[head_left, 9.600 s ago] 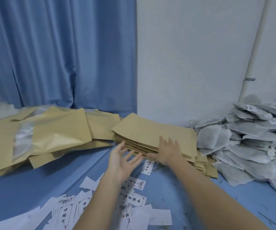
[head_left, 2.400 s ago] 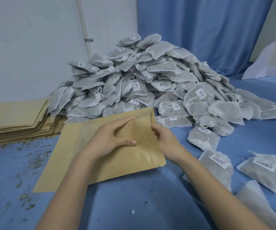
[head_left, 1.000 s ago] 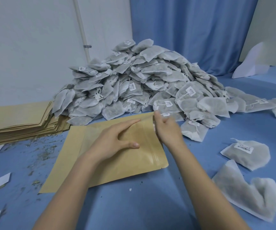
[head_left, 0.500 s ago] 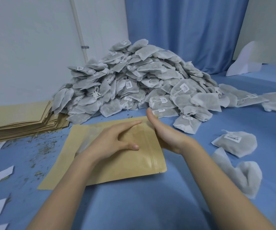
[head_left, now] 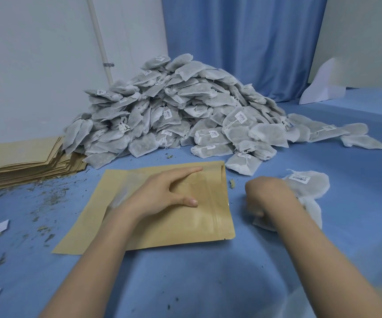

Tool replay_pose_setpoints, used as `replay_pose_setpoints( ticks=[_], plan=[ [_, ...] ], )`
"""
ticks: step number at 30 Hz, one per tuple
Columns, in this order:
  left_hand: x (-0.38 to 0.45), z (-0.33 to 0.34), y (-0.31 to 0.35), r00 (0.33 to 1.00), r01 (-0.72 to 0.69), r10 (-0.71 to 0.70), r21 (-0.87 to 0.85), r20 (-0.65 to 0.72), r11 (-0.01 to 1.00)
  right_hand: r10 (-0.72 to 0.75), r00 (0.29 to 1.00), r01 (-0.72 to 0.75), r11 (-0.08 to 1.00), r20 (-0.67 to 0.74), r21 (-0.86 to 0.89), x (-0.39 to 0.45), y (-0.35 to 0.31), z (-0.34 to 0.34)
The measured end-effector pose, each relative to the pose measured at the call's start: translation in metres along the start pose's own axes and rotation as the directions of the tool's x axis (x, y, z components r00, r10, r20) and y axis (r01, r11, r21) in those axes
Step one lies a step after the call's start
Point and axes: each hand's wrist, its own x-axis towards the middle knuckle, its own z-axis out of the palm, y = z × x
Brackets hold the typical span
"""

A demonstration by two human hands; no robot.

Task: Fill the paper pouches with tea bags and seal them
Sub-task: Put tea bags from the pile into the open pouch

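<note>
The paper pouch (head_left: 162, 203) lies flat on the blue table (head_left: 208, 283), long axis left-right, mouth toward the right. The left hand (head_left: 162, 193) presses it with straight fingers. The right hand (head_left: 265, 193), nearer the loose tea bags (head_left: 309, 187), apparently curls onto one beside the mouth.

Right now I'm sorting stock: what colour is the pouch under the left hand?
Kraft brown pouch, clearest in the head view.

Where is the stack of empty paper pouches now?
In the head view, the stack of empty paper pouches lies at the far left on the blue table, against the white wall, touching the tea bag pile.
</note>
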Motion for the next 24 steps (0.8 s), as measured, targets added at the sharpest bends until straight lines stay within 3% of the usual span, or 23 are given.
replay_pose_setpoints(
  ticks=[4,6,8,10,11,12,14,15,16,19,21,22,24],
  plan=[
    [-0.001,-0.001,-0.001,1.000,0.008,-0.008,-0.004,-0.027,1.000,-0.033,0.982,0.056,0.991,-0.186,0.122,0.004,0.000,-0.001],
    [-0.001,-0.004,-0.001,0.998,0.013,-0.014,-0.003,-0.055,1.000,-0.009,0.946,0.124,0.935,-0.325,0.333,0.013,0.002,-0.001],
    [-0.001,-0.007,-0.002,0.995,0.020,-0.020,0.004,-0.095,1.000,0.129,0.849,0.253,0.752,-0.512,0.609,0.020,0.006,-0.001],
    [-0.001,-0.011,-0.004,0.991,0.033,-0.032,0.003,-0.130,0.999,0.366,0.671,0.427,0.521,-0.645,0.739,0.027,0.015,-0.003],
    [-0.001,-0.013,-0.006,0.989,0.043,-0.043,-0.001,-0.144,0.999,0.472,0.607,0.490,0.412,-0.640,0.768,0.031,0.019,-0.002],
    [-0.001,-0.014,-0.007,0.986,0.054,-0.054,-0.003,-0.155,0.999,0.543,0.594,0.544,0.272,-0.593,0.794,0.033,0.021,-0.001],
    [-0.001,-0.017,-0.010,0.982,0.073,-0.072,-0.004,-0.172,0.997,0.525,0.739,0.552,-0.114,-0.422,0.826,0.034,0.019,0.001],
    [0.000,-0.017,-0.011,0.981,0.081,-0.080,-0.004,-0.179,0.997,0.444,0.821,0.503,-0.267,-0.359,0.822,0.034,0.014,0.002],
    [0.001,-0.018,-0.011,0.979,0.090,-0.090,-0.009,-0.185,0.996,0.352,0.878,0.445,-0.346,-0.325,0.826,0.035,0.009,0.004],
    [0.004,-0.019,-0.011,0.974,0.096,-0.107,-0.067,-0.202,0.993,0.097,0.953,0.303,-0.348,-0.287,0.887,0.035,-0.012,0.009],
    [0.005,-0.018,-0.008,0.977,0.080,-0.098,-0.099,-0.192,0.992,-0.007,0.961,0.266,-0.268,-0.278,0.926,0.033,-0.027,0.010],
    [0.006,-0.017,-0.005,0.980,0.071,-0.089,-0.104,-0.176,0.992,-0.029,0.957,0.281,-0.158,-0.289,0.947,0.031,-0.034,0.009],
    [0.008,-0.013,0.000,0.987,0.050,-0.063,-0.089,-0.148,0.995,-0.071,0.930,0.366,0.158,-0.360,0.917,0.031,-0.043,0.005]
  ],
)
